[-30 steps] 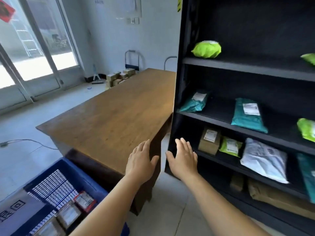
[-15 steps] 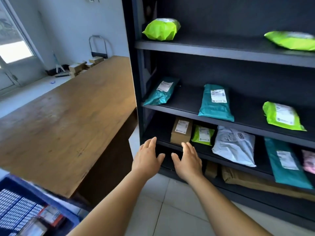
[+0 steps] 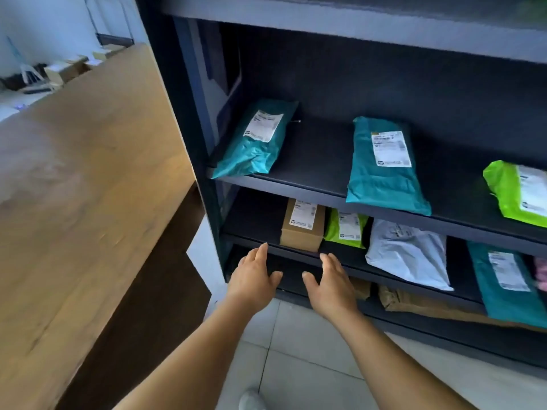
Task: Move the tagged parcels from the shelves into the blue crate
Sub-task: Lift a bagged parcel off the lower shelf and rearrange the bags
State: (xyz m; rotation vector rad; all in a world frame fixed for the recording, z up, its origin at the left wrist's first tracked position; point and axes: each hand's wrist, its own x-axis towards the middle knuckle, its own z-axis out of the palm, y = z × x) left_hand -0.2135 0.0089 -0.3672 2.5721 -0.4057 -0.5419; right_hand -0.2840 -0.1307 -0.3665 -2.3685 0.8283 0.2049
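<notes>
A long brown wooden bench (image 3: 88, 187) fills the left side, its end touching or just beside the dark metal shelving unit (image 3: 183, 113) that takes up the right. The floor is pale tile (image 3: 296, 365). Beyond the far end of the bench, against a light wall, sit a few small cardboard boxes (image 3: 74, 66), too blurred to count.

On the middle shelf (image 3: 310, 161) lie three labelled bags: a teal plastic mailer (image 3: 254, 143) leaning at the left end, a second teal mailer (image 3: 384, 173) lying flat near the centre with its lower end over the shelf's front edge, and a lime-green mailer (image 3: 515, 190) cut off by the right border.

The shelf below (image 3: 254, 220) holds a small brown cardboard box with a white label (image 3: 302, 226), a small lime-green pouch (image 3: 346, 229) just beside it, a white-grey plastic mailer (image 3: 408, 253), a long teal mailer (image 3: 509, 285) hanging past the edge, and a sliver of something pink (image 3: 541, 273) at the border. On the lowest shelf lies a brown paper parcel (image 3: 429, 303), partly hidden.

Counted: three teal mailers, two lime-green ones, one white-grey, one labelled box.

The left hand (image 3: 254, 279) and right hand (image 3: 330, 282) are both held out with straight, relaxed fingers, palms down, gripping nothing, in front of the edge of the shelf that carries the labelled box, just below it. The blue crate is out of view.
</notes>
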